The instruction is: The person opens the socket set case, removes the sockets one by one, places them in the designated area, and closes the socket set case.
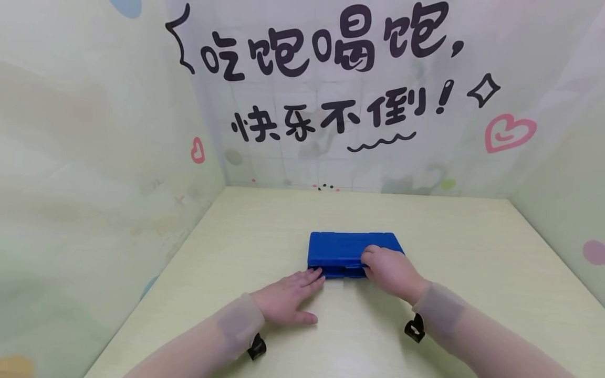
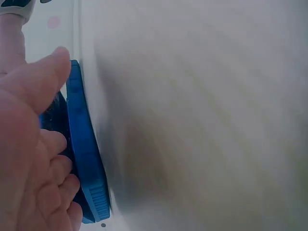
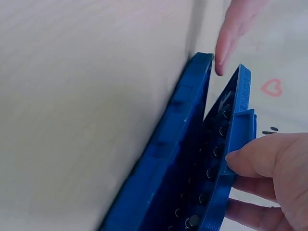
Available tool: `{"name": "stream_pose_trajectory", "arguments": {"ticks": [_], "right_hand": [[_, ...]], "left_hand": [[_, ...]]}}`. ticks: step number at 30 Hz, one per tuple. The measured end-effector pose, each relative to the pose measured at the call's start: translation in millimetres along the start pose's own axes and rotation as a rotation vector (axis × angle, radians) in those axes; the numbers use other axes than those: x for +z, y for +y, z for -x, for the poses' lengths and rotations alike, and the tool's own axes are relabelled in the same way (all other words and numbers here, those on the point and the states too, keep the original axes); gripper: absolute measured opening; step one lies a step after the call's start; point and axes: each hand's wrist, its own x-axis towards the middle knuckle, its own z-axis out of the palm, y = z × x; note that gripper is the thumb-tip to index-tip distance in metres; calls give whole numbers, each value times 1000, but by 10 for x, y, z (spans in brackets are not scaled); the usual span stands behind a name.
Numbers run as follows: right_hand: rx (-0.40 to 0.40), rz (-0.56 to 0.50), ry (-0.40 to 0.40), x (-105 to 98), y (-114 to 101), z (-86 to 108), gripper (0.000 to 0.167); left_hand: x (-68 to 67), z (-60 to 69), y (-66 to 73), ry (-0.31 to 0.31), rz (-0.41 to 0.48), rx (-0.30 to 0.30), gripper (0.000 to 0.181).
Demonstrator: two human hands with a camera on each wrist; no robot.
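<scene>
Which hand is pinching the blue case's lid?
The right hand, which pinches the lid at its front edge. The left hand isn't pinching it: its fingers stretch out at the front left corner of the blue case.

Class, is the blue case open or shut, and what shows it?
The case is partly open: a gap shows between its lid and base, and the right hand holds the lid.

Dressing Alike, Left and Right

The left sleeve [image 1: 184, 341] and right sleeve [image 1: 496, 336] are both showing plain pale beige. Greyish patches [image 1: 235, 321] [image 1: 443, 312] are darkening their far ends, where small black looped pieces [image 1: 257, 348] [image 1: 418, 318] are jutting out.
</scene>
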Motion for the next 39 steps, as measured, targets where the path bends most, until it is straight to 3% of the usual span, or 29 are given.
{"name": "stream_pose_trajectory", "arguments": {"ticks": [5, 10, 17, 27, 39], "right_hand": [[-2, -12, 21, -130, 48, -64, 14], [60, -69, 13, -348, 158, -209, 25], [122, -81, 50, -527, 387, -493, 7], [189, -98, 118, -467, 652, -892, 11], [274, -143, 100, -270, 882, -1216, 14]], "left_hand": [[3, -24, -10, -27, 11, -17, 86], [11, -26, -16, -35, 7, -6, 86], [-7, -16, -5, -43, 12, 9, 84], [-9, 7, -14, -36, -12, 19, 83], [-41, 82, 23, -34, -29, 28, 80]]}}
